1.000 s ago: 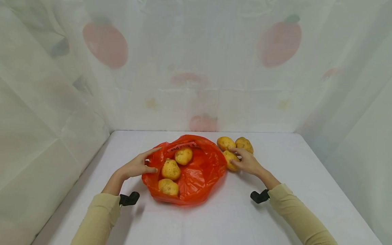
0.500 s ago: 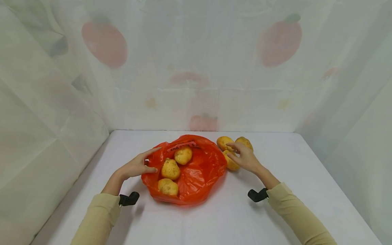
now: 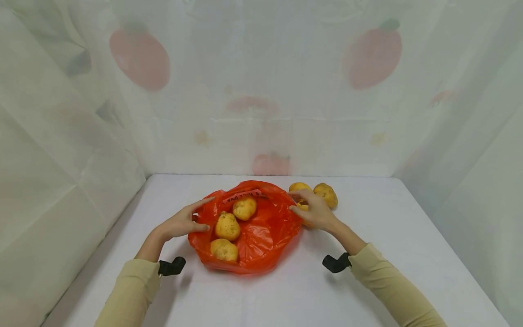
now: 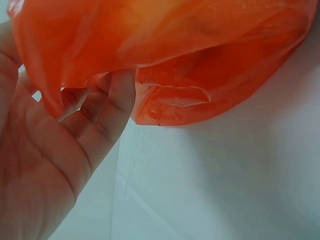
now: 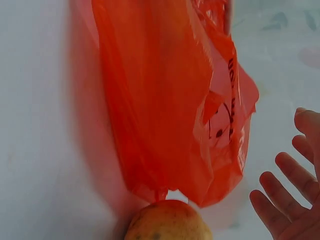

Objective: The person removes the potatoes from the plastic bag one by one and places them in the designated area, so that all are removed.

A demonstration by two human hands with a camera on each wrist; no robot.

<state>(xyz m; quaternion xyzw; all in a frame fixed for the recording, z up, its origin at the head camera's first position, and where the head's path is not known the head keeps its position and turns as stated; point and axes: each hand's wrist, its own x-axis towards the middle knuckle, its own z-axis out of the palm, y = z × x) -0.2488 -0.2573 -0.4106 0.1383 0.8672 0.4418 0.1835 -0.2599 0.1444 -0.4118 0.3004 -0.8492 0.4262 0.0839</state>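
A red plastic bag [image 3: 265, 236] lies with its mouth spread wide. Inside it rest a potato near the back [image 3: 244, 208], a middle potato [image 3: 227, 226] and a front potato [image 3: 224, 250]. My left hand [image 3: 180, 222] grips the bag's left edge between thumb and fingers; in the left wrist view the red film [image 4: 165, 50] hides the fingertips. Just beyond the bag's right rim, my right hand [image 3: 318, 211] hovers with fingers apart, holding nothing. It partly covers a near potato [image 3: 307, 223]. In the right wrist view, a potato [image 5: 167, 222] sits beside the bag.
Behind my right hand lie two more potatoes, a back left potato [image 3: 299, 186] and a back right potato [image 3: 326, 195]. Everything stands on a white-covered table [image 3: 261, 299]. Pale printed curtains [image 3: 261, 91] enclose the back and sides.
My right hand has moved left from over the loose potatoes to the bag's right rim, without carrying a potato. The left hand and bag have barely moved.
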